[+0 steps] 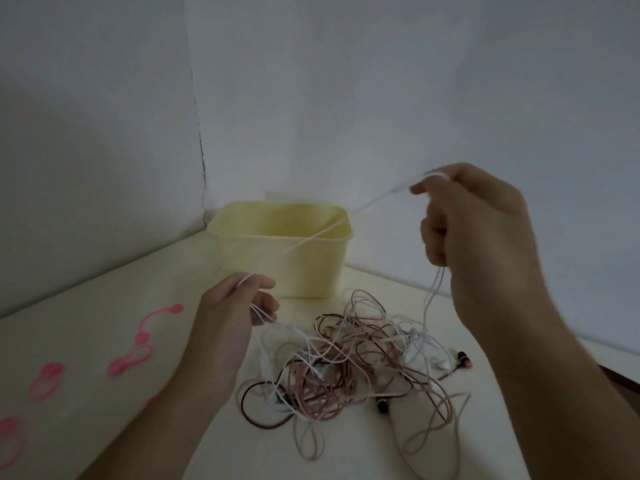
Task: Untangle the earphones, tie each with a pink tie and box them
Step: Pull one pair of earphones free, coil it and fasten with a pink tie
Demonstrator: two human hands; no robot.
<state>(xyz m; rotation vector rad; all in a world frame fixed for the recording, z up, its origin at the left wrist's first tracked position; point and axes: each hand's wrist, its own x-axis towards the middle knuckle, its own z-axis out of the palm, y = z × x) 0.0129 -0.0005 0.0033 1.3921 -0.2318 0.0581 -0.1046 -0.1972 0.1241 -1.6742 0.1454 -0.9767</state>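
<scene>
Pale cream surface (pixel 104 306), grey walls. Both hands pinch a thin white earphone cord (pixel 322 233): left hand (pixel 235 306) mid-frame, right hand (pixel 478 223) raised right. Limp, light, snaggy; grip near the tangled cable heap (pixel 346 362), below the yellow plastic box (pixel 287 247).

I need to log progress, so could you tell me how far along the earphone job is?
Early. Done: nothing visibly; the box shows no earphones, though its floor is hidden. In hand: the left hand and right hand stretch one white cable between them, its ends trailing into the tangle. Left: most cables remain knotted, and the pink ties lie unused on the table.
</scene>
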